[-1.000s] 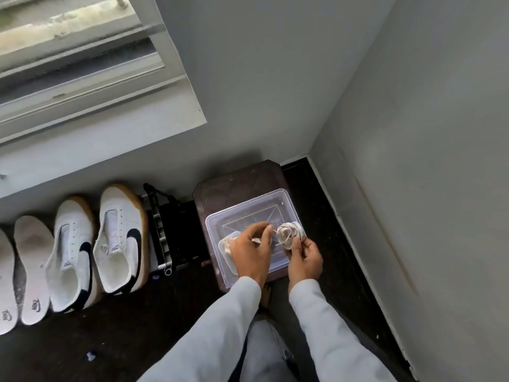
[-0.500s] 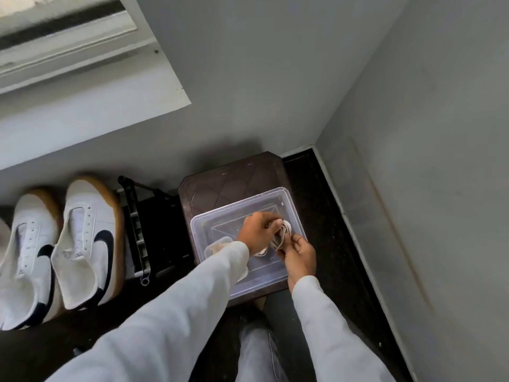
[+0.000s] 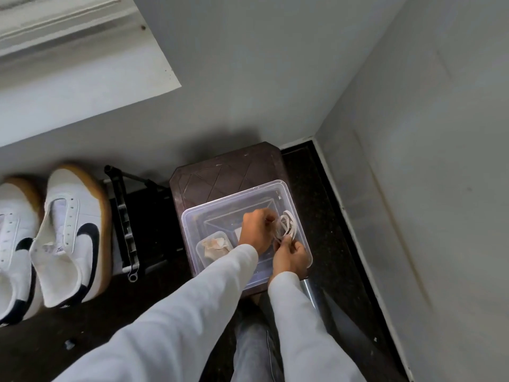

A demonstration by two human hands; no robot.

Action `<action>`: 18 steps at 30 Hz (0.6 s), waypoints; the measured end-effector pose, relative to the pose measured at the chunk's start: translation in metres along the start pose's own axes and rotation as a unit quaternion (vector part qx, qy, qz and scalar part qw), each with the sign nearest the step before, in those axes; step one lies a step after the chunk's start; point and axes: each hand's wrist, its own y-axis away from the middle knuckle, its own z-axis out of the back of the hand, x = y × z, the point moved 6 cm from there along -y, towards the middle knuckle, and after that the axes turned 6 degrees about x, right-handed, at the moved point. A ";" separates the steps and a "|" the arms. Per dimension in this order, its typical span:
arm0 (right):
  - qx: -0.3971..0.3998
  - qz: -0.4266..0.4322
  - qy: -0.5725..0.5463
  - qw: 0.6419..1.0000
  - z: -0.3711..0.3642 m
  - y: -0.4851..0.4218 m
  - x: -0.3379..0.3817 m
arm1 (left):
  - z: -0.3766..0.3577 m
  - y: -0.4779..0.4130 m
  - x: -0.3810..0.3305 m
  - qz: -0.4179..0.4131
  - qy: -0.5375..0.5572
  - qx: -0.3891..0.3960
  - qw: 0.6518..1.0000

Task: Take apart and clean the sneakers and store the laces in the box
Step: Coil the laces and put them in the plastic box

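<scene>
A clear plastic box point(image 3: 198, 213) sits on a dark brown stool point(image 3: 220, 169) in the corner. Both my hands are over the box's right half. My left hand point(image 3: 256, 230) and my right hand point(image 3: 290, 255) both pinch a coiled white shoelace point(image 3: 287, 226), held just above the box floor by its right wall. A small clear tub with crumpled cloth point(image 3: 216, 248) lies in the box's left part. Two white sneakers with black swooshes, without laces, stand on the floor at the left: one point(image 3: 71, 235) whole, the other point(image 3: 13, 244) cut by the frame edge.
A black metal rack point(image 3: 124, 216) lies between the sneakers and the stool. Grey walls close the corner behind and to the right, and a white window sill point(image 3: 82, 86) juts out above the shoes. The floor is dark. My knees are below the box.
The camera has swung right, so the insoles at the far left dropped out of view. Both hands lowered the coiled lace from above the box down inside its right side.
</scene>
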 end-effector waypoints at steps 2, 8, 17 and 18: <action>0.007 -0.005 -0.019 1.000 -0.002 0.000 -0.002 | 0.000 0.000 -0.004 -0.019 -0.027 0.007 0.999; 0.013 -0.024 -0.052 0.998 -0.003 0.010 -0.005 | 0.015 0.015 -0.003 -0.012 -0.029 -0.017 0.999; 0.008 0.018 0.055 0.998 0.018 0.059 0.010 | 0.056 0.097 0.026 0.002 0.019 -0.067 0.998; 0.012 0.036 0.073 0.997 0.019 0.068 0.013 | 0.059 0.110 0.033 0.005 0.022 -0.065 0.998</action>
